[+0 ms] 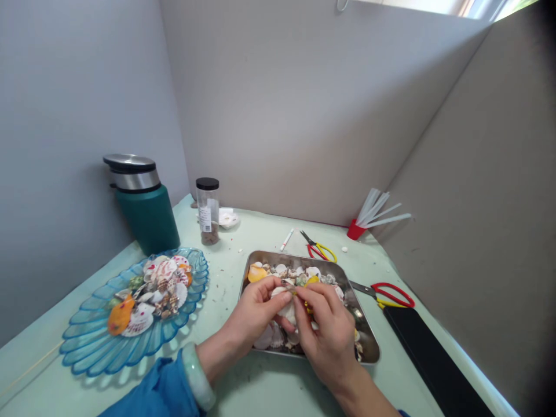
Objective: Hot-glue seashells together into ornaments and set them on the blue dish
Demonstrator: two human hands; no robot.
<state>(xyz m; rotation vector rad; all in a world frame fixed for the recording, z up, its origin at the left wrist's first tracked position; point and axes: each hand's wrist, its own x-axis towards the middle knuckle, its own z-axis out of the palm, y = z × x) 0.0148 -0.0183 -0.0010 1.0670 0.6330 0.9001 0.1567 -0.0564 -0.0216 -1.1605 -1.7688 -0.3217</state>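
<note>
Over a metal tray point(369, 341) filled with seashells, my two hands meet at the fingertips. A white seashell point(287, 311) is held in my left hand point(256, 307), its thumb lying over the upper edge. The closed fingertips of my right hand point(328, 330) pinch at that same edge, where something small is too hidden to name. Behind the right fingers shows a yellow piece point(311, 281), partly covered. An orange shell point(256, 273) lies in the tray's far left corner.
Left stands a blue scalloped plate point(82, 341) of shells, behind it a green bottle point(147, 217) and a clear jar point(208, 214). Scissors point(319, 248), a marker point(287, 239) and a red cup point(355, 230) of white sticks lie beyond the tray. More scissors point(391, 295) and a black slab point(430, 359) are right.
</note>
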